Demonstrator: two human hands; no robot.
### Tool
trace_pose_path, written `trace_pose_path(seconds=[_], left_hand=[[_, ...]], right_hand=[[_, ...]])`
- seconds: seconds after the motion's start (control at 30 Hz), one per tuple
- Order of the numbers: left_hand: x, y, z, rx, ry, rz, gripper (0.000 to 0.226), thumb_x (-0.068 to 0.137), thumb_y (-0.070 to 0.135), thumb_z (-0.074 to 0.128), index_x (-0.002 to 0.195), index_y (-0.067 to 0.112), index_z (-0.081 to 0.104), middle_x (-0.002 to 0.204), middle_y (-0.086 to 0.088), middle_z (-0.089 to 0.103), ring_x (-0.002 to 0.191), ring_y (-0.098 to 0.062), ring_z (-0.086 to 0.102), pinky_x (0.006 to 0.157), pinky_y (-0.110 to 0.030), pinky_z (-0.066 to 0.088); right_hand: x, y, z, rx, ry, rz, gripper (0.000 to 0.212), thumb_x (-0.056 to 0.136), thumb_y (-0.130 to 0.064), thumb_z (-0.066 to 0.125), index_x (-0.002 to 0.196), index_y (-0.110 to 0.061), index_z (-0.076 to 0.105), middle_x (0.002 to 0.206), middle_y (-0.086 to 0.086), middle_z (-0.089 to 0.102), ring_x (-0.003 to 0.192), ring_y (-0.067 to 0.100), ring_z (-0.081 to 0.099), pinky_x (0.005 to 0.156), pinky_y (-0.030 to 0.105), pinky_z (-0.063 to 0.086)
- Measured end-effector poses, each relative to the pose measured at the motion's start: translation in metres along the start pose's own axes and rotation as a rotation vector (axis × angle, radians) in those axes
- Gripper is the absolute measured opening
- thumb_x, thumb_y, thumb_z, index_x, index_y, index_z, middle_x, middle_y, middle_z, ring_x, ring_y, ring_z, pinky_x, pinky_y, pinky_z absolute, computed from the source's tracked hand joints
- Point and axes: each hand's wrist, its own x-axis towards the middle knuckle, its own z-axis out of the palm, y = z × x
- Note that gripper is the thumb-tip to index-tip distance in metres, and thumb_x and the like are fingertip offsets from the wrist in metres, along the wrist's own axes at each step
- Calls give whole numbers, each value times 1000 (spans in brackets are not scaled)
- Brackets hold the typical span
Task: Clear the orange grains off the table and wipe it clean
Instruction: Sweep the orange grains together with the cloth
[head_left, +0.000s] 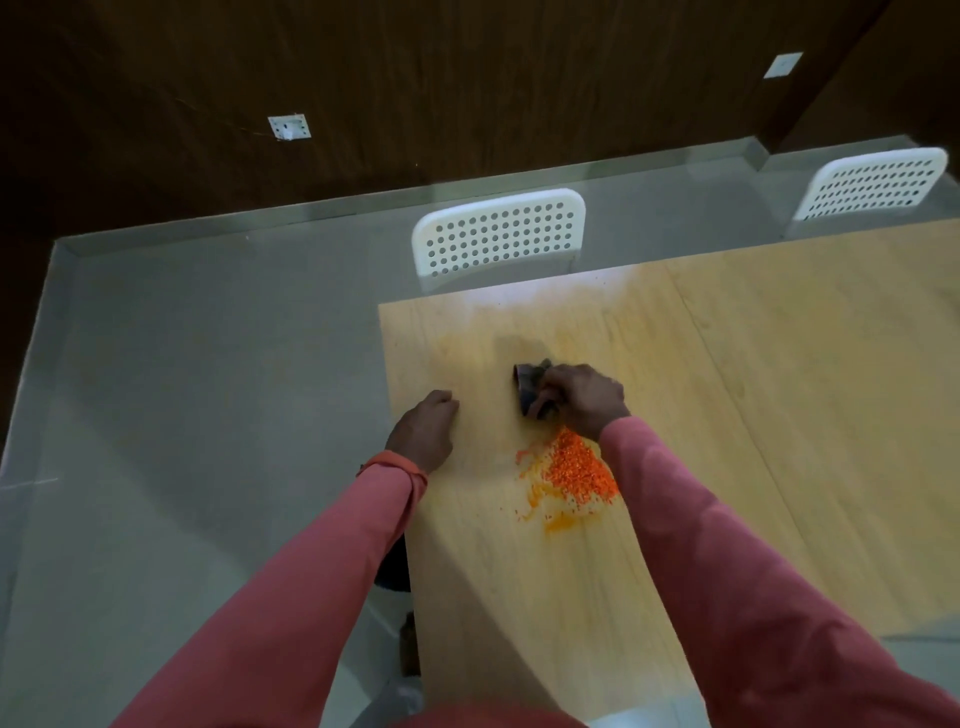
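Orange grains (576, 470) heaped on my pale wooden table (727, 415), just nearer than my right hand (584, 397) gripping a dark crumpled cloth (532, 389); my left hand (423, 428) rests loosely curled, holding nothing.

Two hands, one dark cloth (532, 389), one pile of orange grains (579, 473), two white chairs, one table (727, 415)

The right hand (584, 397) covers most of the dark cloth (530, 387); its fingers cannot be told. The right sleeve (727, 561) hides some grains (579, 470). The counter (779, 415) runs off the right edge.
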Motion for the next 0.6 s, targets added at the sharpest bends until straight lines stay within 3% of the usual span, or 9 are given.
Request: trace_pose_path(seconds=[0.13,0.23,0.3,0.43,0.6], left_hand=[[2,14,10,-15,11,61,63,85,-7,53,144,10,43,154,-3,31,135,-23,41,111,-32,35],[2,21,15,-33,19,89,62,84,-9,52,142,10,46,152,-4,36,136,-23,40,112,-31,32],[2,22,19,-29,23,97,59,83,-10,51,139,9,50,149,-5,39,134,-24,42,111,-31,34],[3,23,22,13,-22,92,59,83,-8,51,140,7,47,152,-7,34,136,-25,40,113,-33,34],[5,25,21,104,-78,81,64,84,-6,53,145,9,40,156,-6,27,137,-28,38,112,-36,35]], right_hand=[[-41,-10,23,-2,-133,-147,29,92,-10,57,115,-25,69,121,-6,66,116,20,55,78,25,32],[-61,-2,22,92,-181,-201,33,89,-2,58,114,-20,70,122,-1,66,115,23,56,95,34,46],[-64,8,13,186,-98,-150,37,84,5,57,110,-15,72,118,5,69,112,28,58,94,40,48],[-49,37,-9,249,103,55,39,79,5,51,106,-13,72,115,9,69,108,32,58,88,37,47],[-23,78,-6,284,144,330,37,82,-5,56,91,-41,61,109,-2,67,99,28,61,84,47,53]])
